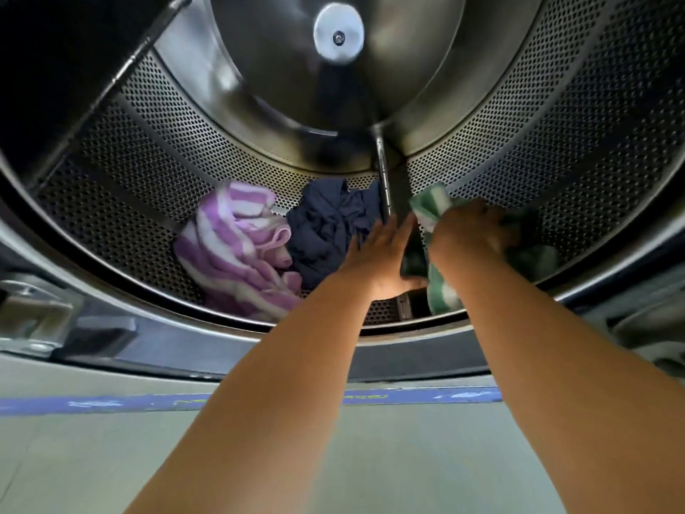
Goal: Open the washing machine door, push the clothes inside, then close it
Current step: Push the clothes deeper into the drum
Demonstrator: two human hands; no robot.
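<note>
**Two hands deep in the washer drum**

Closest of all are two bare arms, reaching forward and up from the bottom edge. Under them is the pale front of the washing machine (370, 458), with a blue strip (111, 402) running across it.

Past that is the round dark rim of the opening (92, 350). No door shows here; the opening is wide and free.

Just inside the rim is the drum (148, 172), a shiny metal tub full of tiny holes. A metal rib (389, 187) runs along the bottom of the drum, from the rim toward the back.

The left hand (381, 250) lies right on the near end of the rib. Its grip is loose, with fingers stretched out flat, touching the dark blue cloth (330, 231) just left of the rib.

The right hand (470, 231) is just right of the rib. Its grip is closed around a green and white striped cloth (437, 287), which bunches out above and below the fist.

Farther left of the rib, beside the dark blue cloth, a purple and white striped cloth (230, 250) lies crumpled on the drum floor.

Farthest back is the smooth drum wall with a round silver cap (338, 33) in its middle.
</note>
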